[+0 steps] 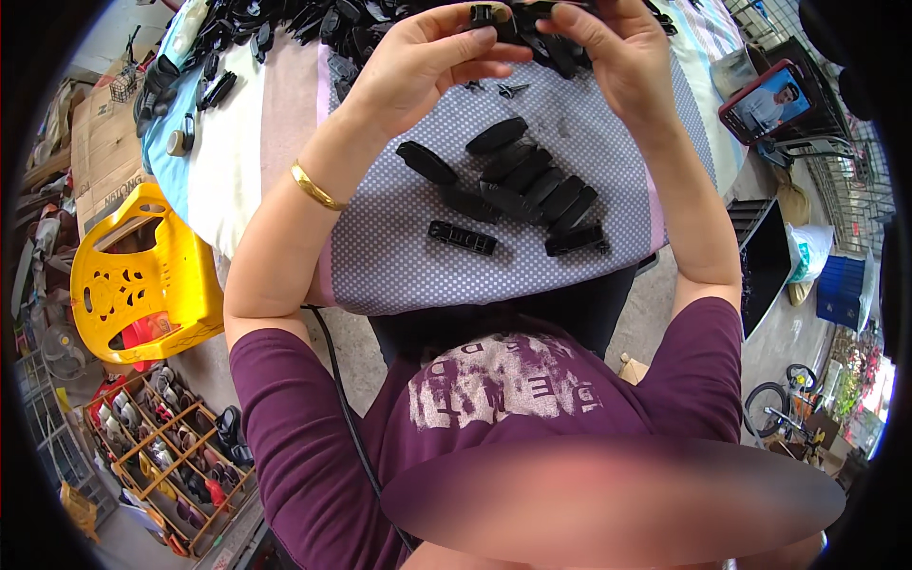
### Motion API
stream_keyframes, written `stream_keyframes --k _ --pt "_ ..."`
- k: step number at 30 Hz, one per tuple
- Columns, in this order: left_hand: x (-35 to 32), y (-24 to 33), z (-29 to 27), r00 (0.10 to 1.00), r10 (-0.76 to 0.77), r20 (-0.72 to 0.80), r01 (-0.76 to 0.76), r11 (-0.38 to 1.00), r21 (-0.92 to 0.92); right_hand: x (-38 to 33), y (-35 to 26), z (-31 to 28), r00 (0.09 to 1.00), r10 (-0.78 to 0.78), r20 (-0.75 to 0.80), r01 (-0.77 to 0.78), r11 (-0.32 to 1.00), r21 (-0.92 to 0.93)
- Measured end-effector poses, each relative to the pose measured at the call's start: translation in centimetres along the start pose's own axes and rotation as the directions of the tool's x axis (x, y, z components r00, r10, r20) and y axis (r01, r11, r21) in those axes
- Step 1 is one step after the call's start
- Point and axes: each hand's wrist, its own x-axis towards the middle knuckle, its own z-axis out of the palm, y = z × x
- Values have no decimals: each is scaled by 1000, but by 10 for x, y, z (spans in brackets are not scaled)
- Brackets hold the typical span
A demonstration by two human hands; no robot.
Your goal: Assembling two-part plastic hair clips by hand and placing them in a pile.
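Both hands are raised over the far side of the table, at the top edge of the view. My left hand (418,62) is closed, pinching a small black plastic piece (483,15) between thumb and fingers. Close beside it, my right hand (629,62) has its thumb bent in against a dark piece, whose shape is partly hidden and cut off by the view's edge. Below them lies a loose group of black oval plastic pieces (513,201), some overlapping. One piece (463,237) shows a slotted, hollow side. Small black bits (513,91) lie nearer the hands.
A heap of black plastic parts (294,24) spreads along the table's far side. The dotted tablecloth (408,285) reaches toward me. A phone (768,103) showing video stands at right. At left are a yellow plastic chair (142,275) and a shoe rack (171,461).
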Motion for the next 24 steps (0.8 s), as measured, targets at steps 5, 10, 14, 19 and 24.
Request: stream_keyframes --k 5,10,14,19,24 --pt "4 -12 -20 999 30 30 -33 994 105 -12 6 15 1000 -6 16 10 965 -264" --pt "5 -16 13 903 337 -267 -153 833 532 -19 -7 23 998 -31 58 61 775 -629" --pt "2 -17 5 887 287 -361 -60 848 526 -20 -11 32 1000 -4 21 17 752 -659" --pt "2 -22 12 882 307 -357 -143 897 418 -21 0 37 964 -225 144 250 564 -787" --pt "-1 -8 6 934 248 -258 -129 906 404 -13 7 13 962 113 248 118 648 -752"
